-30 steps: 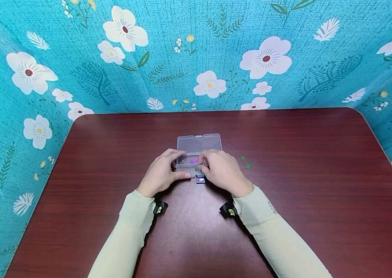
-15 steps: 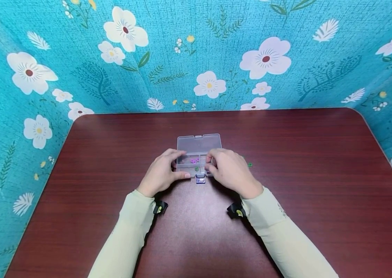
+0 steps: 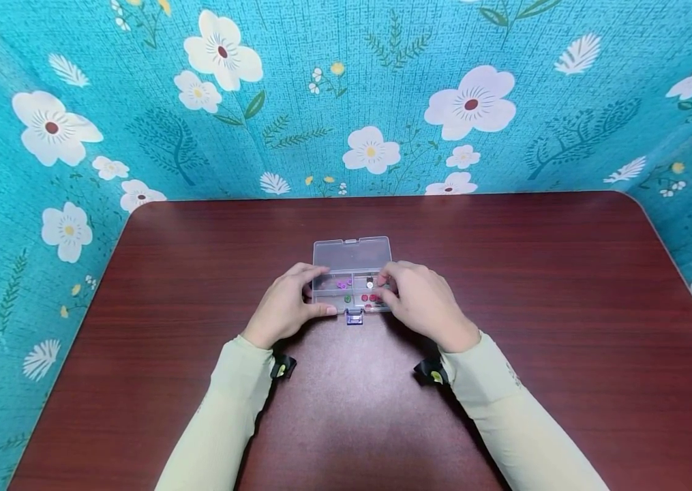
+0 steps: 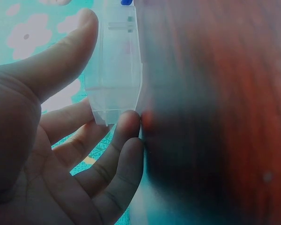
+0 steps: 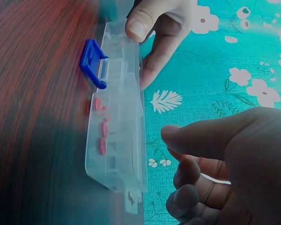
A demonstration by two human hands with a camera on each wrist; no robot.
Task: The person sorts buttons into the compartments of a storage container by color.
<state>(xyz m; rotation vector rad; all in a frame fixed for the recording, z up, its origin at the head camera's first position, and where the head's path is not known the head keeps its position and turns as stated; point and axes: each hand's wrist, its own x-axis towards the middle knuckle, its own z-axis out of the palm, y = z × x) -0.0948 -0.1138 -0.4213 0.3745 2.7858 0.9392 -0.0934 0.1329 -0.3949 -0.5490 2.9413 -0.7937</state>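
A clear plastic box (image 5: 126, 131) lies with its lid (image 3: 352, 255) raised at the back and a blue latch (image 3: 354, 317) at its front. My left hand (image 3: 286, 305) grips the box's left end, thumb along the front and fingers behind. Over the right end is my right hand (image 3: 424, 301), its fingers loosely curled with nothing visible between them. Inside the compartments are small purple pieces (image 3: 342, 285) at back left, a green piece (image 3: 348, 299) at front left, a white piece (image 3: 370, 285) at back right and small round red pieces (image 5: 105, 128) at front right.
The dark red wooden table (image 3: 198, 245) extends around the box on all sides. A blue flowered cloth (image 3: 296, 102) hangs behind the table's far edge. Both wrists carry black straps.
My right hand has moved rightward across the box, uncovering the red and white pieces. It now hides the green rings seen on the table earlier. My left hand stays put.
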